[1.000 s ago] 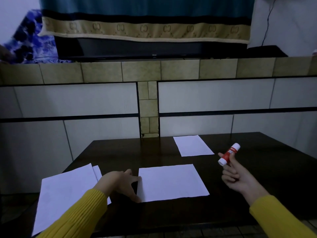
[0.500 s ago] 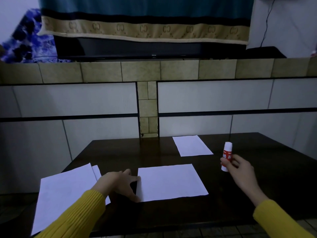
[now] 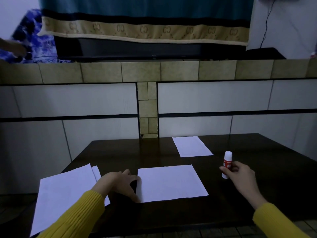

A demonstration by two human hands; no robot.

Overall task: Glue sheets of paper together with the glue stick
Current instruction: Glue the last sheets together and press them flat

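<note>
A white sheet of paper lies flat in the middle of the dark table. My left hand rests with spread fingers on that sheet's left edge. A red and white glue stick stands upright on the table to the right of the sheet, its cap on. My right hand holds the glue stick around its lower half. A stack of white sheets lies at the table's left corner, partly over the edge. A smaller sheet lies at the far side of the table.
A tiled wall with a ledge rises right behind the table. A dark screen under a hanging cloth stands on the ledge. A blue patterned fabric is at the far left.
My right hand has lowered the glue stick from a tilted hold in the air to upright on the table. My left hand has stayed on the sheet's edge.
</note>
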